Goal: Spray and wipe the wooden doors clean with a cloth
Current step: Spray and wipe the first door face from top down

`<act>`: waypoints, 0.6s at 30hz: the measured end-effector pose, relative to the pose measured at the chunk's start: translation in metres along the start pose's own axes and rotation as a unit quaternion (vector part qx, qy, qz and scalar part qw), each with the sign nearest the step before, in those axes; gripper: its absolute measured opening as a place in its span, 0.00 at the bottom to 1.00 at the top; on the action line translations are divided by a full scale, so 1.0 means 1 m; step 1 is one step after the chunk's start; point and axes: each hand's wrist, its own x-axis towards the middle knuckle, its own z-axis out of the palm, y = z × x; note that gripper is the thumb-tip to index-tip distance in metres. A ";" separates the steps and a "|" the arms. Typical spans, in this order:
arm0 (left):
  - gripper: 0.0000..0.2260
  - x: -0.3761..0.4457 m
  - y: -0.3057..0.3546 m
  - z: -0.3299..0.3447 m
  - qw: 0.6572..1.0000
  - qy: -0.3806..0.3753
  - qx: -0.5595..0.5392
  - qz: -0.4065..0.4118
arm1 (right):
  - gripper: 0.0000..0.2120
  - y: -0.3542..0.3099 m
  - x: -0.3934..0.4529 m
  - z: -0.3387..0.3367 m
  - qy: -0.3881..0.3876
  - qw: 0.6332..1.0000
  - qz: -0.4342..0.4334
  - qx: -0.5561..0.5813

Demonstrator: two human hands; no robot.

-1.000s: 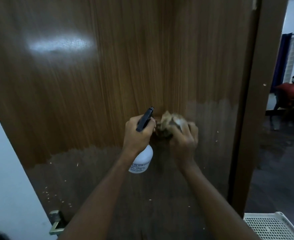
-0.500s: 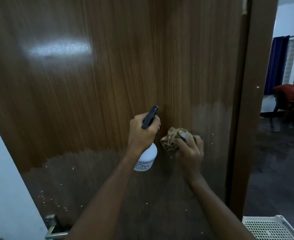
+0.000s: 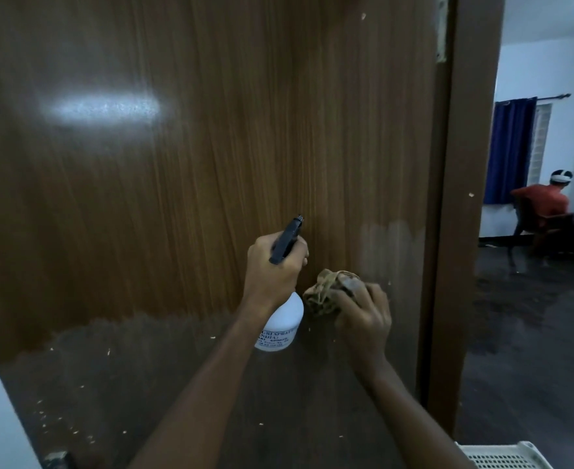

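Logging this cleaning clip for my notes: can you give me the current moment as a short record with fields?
surface: brown wood-grain door, lower part dull and speckled
left hand: left hand grips white plastic spray bottle with black nozzle, nozzle towards door
right hand: right hand holds crumpled tan cloth at the door
background: seated person in red top, blue curtain
bottom right: white perforated basket

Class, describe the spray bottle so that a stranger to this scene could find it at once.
Start at the big wooden door filling the view. In front of its lower middle, the left hand grips the spray bottle. Its smooth white body and black nozzle set it apart from the crumpled brown cloth beside it.
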 end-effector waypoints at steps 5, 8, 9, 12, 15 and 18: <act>0.12 0.005 0.006 0.015 1.000 -0.006 0.002 -0.001 | 0.10 0.015 0.095 0.003 0.053 0.998 0.043 0.015; 0.12 0.004 0.009 0.020 1.000 -0.011 0.003 0.002 | 0.13 0.018 0.094 0.005 0.077 0.995 0.063 0.018; 0.12 0.003 0.009 0.021 1.000 -0.011 0.000 0.000 | 0.10 0.020 0.071 0.005 0.063 0.997 0.054 0.010; 0.12 0.001 0.011 0.023 1.000 -0.011 0.005 0.004 | 0.05 0.023 0.005 -0.008 0.007 0.999 0.041 -0.008; 0.13 0.001 0.013 0.027 1.000 -0.023 0.007 0.002 | 0.13 0.026 0.023 -0.014 0.004 0.998 0.060 0.012; 0.13 0.000 0.013 0.036 1.000 -0.028 0.012 0.006 | 0.15 0.034 0.082 -0.012 0.046 0.994 0.091 0.023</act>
